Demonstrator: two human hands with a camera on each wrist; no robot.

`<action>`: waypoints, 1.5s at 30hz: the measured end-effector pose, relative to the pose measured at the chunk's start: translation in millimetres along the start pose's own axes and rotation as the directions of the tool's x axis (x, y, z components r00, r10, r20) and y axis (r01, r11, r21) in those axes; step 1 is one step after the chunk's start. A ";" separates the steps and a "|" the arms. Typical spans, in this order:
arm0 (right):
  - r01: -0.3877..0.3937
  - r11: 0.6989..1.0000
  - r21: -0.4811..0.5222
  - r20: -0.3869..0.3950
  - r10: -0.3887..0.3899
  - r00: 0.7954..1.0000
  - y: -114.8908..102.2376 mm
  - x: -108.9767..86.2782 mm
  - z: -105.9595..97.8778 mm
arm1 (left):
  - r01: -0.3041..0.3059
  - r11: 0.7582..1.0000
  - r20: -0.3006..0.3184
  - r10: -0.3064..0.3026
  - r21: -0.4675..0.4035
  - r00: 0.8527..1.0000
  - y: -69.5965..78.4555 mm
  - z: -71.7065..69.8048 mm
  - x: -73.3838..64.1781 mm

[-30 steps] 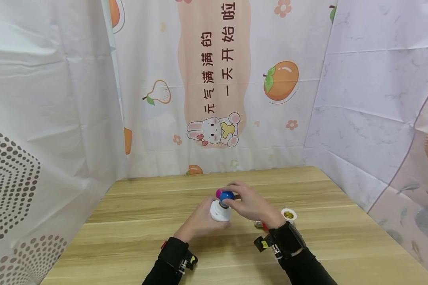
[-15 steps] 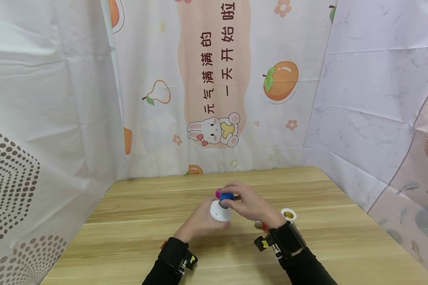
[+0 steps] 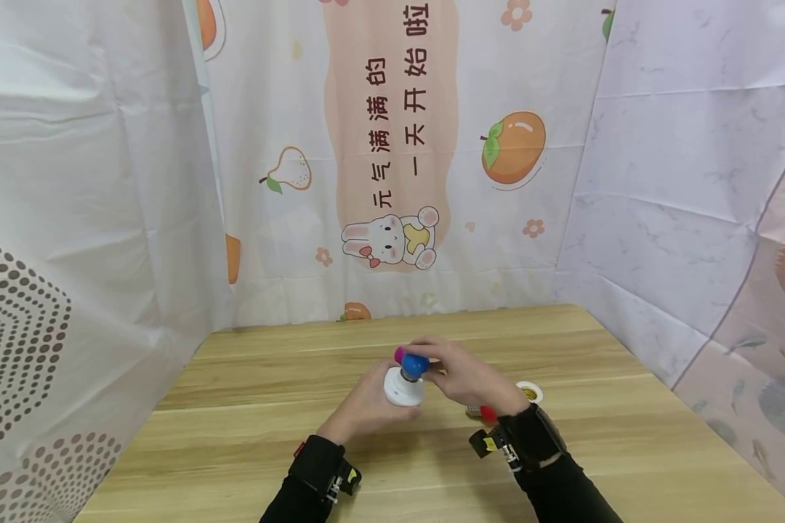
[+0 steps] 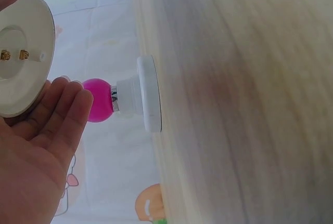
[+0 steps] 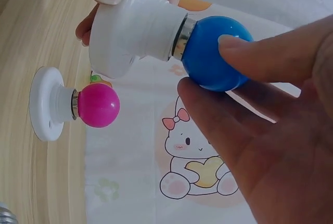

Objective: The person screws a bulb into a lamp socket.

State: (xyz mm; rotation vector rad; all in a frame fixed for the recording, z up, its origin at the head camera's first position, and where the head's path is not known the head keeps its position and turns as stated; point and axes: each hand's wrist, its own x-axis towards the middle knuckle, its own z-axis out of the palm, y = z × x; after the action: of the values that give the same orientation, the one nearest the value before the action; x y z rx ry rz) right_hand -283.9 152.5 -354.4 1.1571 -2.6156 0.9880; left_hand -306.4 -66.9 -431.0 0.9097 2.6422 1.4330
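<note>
My left hand (image 3: 365,407) grips a round white lamp socket (image 3: 402,392) by its base, above the table. In the left wrist view, two brass terminals show on the underside of its base. A blue light bulb (image 5: 216,52) sits in this socket, a strip of its metal base showing. My right hand (image 3: 461,372) holds the blue bulb, the thumb on one side and fingers on the other. Behind them, a pink bulb (image 5: 99,104) stands in another white socket (image 5: 44,104) on the table.
A red bulb (image 3: 488,413) with a metal screw base lies on the table (image 3: 268,378), near the right wrist. Beside it is a white socket (image 3: 538,396) with a brass-coloured inside, partly hidden by the right arm. Printed curtains (image 3: 268,240) stand behind and at both sides.
My right hand has turned around the blue bulb, its thumb shifting right, so more of the bulb shows. The left hand and its socket stay almost in place.
</note>
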 end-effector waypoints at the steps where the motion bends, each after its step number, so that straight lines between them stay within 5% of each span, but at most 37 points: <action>1: -0.002 1.000 0.015 0.000 0.002 1.000 -0.1 0.1 -0.2 | 0.001 1.000 -0.001 -0.001 0.001 1.000 0.0 -0.2 0.0; 9: -0.038 0.984 0.172 0.007 0.038 0.999 -1.3 1.8 0.2 | 0.001 1.000 0.002 -0.001 -0.007 1.000 0.2 -1.0 -0.3; 32: -0.128 0.990 0.059 -0.100 0.133 0.986 -4.2 2.9 7.1 | 0.005 1.000 -0.001 -0.005 0.010 1.000 2.2 -1.8 -0.7; 45: -0.097 0.986 0.135 -0.056 0.105 0.993 -2.0 3.0 7.0 | 0.002 1.000 -0.010 -0.002 0.017 1.000 -0.6 -0.8 0.0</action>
State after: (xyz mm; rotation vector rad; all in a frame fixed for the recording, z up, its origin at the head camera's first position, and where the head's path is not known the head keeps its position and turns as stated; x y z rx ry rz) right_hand -283.6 145.4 -357.8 1.0095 -2.6168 1.2134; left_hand -306.9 -67.7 -431.0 0.9042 2.6657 1.4199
